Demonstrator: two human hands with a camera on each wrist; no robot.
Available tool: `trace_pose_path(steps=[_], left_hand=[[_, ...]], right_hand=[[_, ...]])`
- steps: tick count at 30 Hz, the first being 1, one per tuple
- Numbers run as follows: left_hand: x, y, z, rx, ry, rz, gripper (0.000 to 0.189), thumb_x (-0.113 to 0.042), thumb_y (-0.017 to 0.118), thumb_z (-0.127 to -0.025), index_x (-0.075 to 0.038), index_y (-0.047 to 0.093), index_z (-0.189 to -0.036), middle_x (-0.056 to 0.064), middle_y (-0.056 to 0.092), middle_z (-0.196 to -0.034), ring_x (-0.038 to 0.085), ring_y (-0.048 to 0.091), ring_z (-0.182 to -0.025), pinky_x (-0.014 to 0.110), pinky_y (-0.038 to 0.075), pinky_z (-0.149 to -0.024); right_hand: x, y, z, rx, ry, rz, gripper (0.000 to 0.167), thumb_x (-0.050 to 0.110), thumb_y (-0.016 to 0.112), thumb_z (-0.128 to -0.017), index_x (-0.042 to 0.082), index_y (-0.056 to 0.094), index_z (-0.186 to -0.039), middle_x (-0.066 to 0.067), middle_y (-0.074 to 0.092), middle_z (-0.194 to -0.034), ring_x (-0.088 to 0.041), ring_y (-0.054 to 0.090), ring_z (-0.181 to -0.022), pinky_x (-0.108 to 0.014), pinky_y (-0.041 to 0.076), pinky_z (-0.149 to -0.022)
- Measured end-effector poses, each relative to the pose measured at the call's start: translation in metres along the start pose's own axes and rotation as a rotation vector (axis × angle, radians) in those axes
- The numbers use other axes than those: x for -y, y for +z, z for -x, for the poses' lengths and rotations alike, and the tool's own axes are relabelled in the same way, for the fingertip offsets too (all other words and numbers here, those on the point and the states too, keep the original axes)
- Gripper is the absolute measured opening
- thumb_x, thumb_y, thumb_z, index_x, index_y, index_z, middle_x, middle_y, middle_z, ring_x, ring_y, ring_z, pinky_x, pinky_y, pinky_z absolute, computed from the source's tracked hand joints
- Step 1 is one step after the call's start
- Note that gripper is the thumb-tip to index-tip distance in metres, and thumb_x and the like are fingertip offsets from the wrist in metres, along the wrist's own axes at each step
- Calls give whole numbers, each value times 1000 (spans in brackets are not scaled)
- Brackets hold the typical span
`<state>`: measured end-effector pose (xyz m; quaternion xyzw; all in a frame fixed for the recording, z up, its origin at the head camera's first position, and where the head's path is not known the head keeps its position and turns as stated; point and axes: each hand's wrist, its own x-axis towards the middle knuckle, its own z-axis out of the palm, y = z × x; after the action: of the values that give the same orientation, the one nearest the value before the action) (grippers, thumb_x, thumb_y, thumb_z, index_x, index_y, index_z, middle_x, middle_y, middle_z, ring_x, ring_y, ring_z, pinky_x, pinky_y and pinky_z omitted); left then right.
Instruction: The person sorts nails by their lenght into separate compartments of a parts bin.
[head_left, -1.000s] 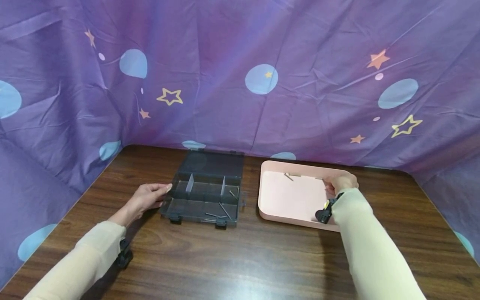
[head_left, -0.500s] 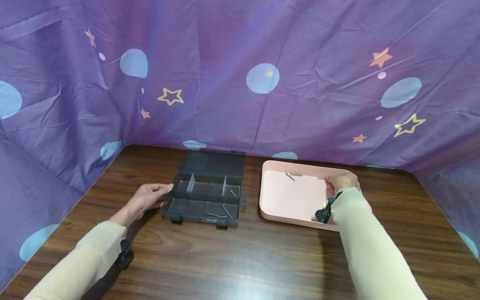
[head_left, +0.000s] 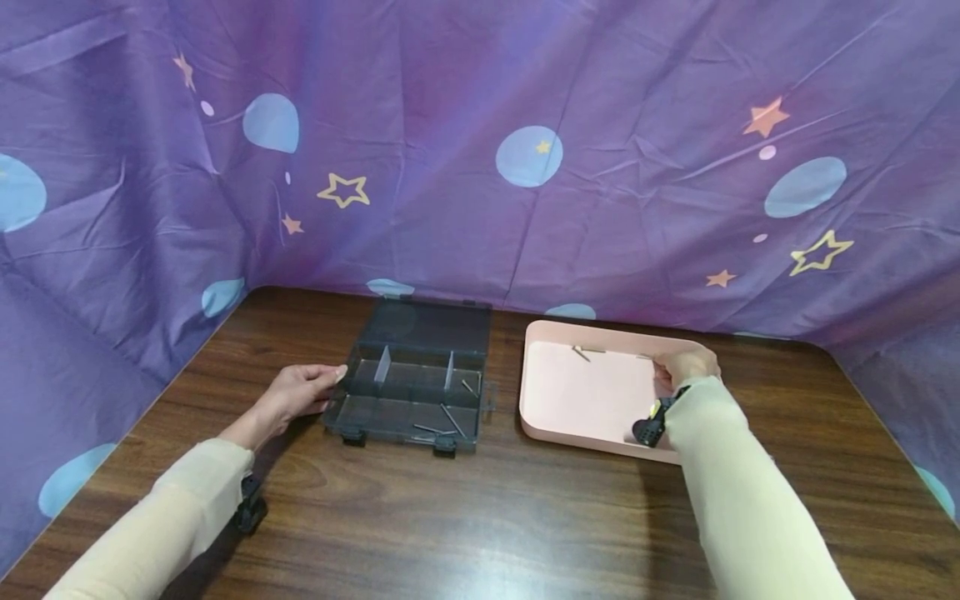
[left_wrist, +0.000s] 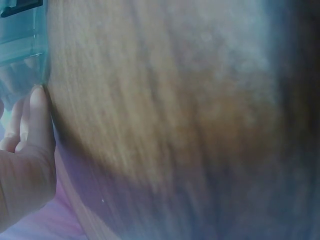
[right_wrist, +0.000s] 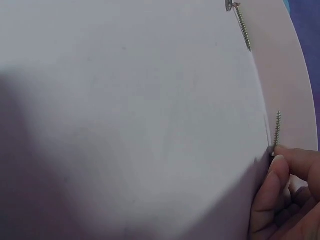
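Note:
A dark translucent compartment box (head_left: 408,408) lies on the table with its lid laid back. My left hand (head_left: 296,390) holds the box's left edge between thumb and fingers; in the left wrist view the fingertips (left_wrist: 37,95) meet the box's clear corner (left_wrist: 25,75). Inside the pink tray (head_left: 528,425), my right hand (head_left: 684,364) is at the far right corner. Up close, its thumb and finger pinch a threaded screw (right_wrist: 277,129) at the lower end. Another screw (right_wrist: 243,27) lies by the tray wall, overlapping a further one at the frame's top edge.
Several thin metal pieces (head_left: 453,421) lie in the right part of the box, whose upright dividers (head_left: 382,365) split the back row. The wooden table (head_left: 450,525) runs back to a purple patterned cloth (head_left: 450,217). The tray stands right of the box.
Both hands stay at the box edge and the tray corner. The whole head view shifts slightly; no thing has visibly moved on the table.

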<state>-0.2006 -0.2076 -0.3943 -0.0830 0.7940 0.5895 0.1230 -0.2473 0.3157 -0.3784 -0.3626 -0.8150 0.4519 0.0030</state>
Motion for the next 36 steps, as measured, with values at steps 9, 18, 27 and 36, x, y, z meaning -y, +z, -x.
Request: trace_pose_path(steps=[9,18,27,36], left_hand=[[1,-1,0,6,14,16,49,-27,58,-94,13,53,-122,-14,59,-78,-3,57,-66,14,50,-60],[-1,0,-1,6,0,-1,52,-29,58,-94,12,51,-125,-13,58,-80,-2,56,-67,14,50,-61],[0,0,-1,10,0,0,53,-30,58,-94,12,51,-124,-14,59,-79,-2,56,-68,14,50,-62],[0,0,0,5,4,-6,51,-29,58,-93,12,52,-123,-14,58,-80,-3,56,-68,15,50,-61]], right_hand=[[2,1,0,-11,53,-97,23,1,60,-69,12,53,-51,6,46,-36,-6,44,-34,-21,40,-36],[2,0,0,1,56,-123,16,1,62,-71,9,56,-60,5,48,-38,-7,47,-36,-22,44,-38],[2,0,-2,-8,67,-124,19,2,62,-71,10,53,-57,6,47,-36,-6,47,-35,-21,43,-38],[2,2,0,-1,70,-191,9,-5,62,-71,0,59,-78,4,48,-38,-6,48,-36,-21,46,-39]])
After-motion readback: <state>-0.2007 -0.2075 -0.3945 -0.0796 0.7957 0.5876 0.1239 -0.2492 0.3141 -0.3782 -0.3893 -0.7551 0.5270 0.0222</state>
